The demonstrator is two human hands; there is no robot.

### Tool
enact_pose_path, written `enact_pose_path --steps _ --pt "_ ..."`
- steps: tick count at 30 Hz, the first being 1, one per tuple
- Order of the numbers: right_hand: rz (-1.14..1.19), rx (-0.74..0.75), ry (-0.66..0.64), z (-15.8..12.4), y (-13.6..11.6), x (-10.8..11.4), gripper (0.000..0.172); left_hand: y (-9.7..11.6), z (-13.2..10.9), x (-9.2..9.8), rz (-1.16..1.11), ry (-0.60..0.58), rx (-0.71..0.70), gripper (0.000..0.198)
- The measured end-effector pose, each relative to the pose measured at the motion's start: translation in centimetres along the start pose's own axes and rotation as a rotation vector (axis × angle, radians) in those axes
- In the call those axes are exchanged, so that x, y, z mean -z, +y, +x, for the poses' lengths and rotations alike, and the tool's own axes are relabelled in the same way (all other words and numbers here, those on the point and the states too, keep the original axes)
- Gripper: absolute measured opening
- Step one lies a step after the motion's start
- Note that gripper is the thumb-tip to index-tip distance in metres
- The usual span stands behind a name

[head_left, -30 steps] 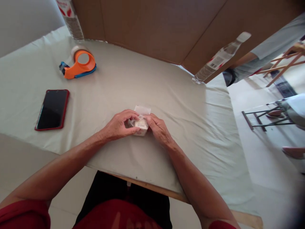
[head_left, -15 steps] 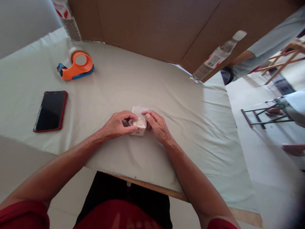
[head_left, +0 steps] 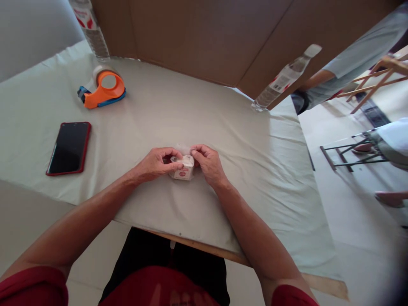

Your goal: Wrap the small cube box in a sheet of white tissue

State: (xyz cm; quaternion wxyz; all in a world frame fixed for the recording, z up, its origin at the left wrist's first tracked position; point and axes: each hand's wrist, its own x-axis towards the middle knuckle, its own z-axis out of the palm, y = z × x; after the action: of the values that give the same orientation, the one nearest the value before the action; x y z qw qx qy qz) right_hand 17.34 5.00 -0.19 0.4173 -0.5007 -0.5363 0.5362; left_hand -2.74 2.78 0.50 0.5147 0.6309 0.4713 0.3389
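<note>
Toward the front edge of the cloth (head_left: pixel 191 114), as the head camera sees it, a small white box (head_left: pixel 182 174) with a red mark on its front stands between the two hands. The left hand (head_left: pixel 156 163) is half curled and holds the box, thumb along the top front edge and fingers over the top at the left. The right hand (head_left: pixel 209 165) has thumb and forefinger brought close together at the back right corner; whether they pinch the flap (head_left: pixel 183 148) behind the box, I cannot tell. To the left lies a phone (head_left: pixel 69 148), and beyond it an orange tape dispenser (head_left: pixel 106 91). Two bottles (head_left: pixel 282 80) stand against the brown board (head_left: pixel 197 40) at the back, one toward each end. Past the right one, a person's arm (head_left: pixel 320 79) shows.
</note>
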Motion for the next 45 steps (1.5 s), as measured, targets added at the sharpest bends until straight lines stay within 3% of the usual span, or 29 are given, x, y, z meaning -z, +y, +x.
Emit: enact_pose_path --steps 7,12,15,18,22,26,29,34,45 --pt "-0.020 0.052 0.014 -1.1 0.1 -0.8 0.018 0.0 0.2 -0.1 0.004 0.007 -0.015 0.036" --pt "-0.047 0.111 0.109 -2.1 0.7 -1.8 0.016 -0.4 0.3 -0.4 0.128 0.122 -0.087 0.033" --pt "-0.096 0.143 0.151 -2.3 0.9 -1.9 0.015 -0.6 0.4 -0.6 0.180 0.235 -0.125 0.057" --pt "-0.106 0.143 0.147 -2.3 0.9 -1.7 0.017 -0.7 0.4 -0.9 0.040 0.142 -0.077 0.083" --pt "-0.058 0.116 0.066 -2.7 0.9 -1.3 0.028 -0.5 0.5 -1.3 -0.162 0.024 -0.040 0.089" --pt "-0.057 0.120 -0.045 -2.9 1.3 -0.9 0.061 -0.6 0.7 -1.4 -0.204 0.084 -0.043 0.080" --pt "-0.093 0.109 -0.063 -2.8 1.7 -0.8 0.069 -0.8 0.7 -1.3 -0.150 0.117 -0.023 0.075" --pt "-0.158 0.110 -0.044 -2.3 2.0 -0.2 0.066 -1.0 0.4 -1.0 -0.105 0.042 -0.050 0.080" --pt "-0.048 0.072 -0.008 -0.8 0.6 -0.3 0.038 -0.4 0.4 -1.4 -0.067 0.053 0.003 0.079"
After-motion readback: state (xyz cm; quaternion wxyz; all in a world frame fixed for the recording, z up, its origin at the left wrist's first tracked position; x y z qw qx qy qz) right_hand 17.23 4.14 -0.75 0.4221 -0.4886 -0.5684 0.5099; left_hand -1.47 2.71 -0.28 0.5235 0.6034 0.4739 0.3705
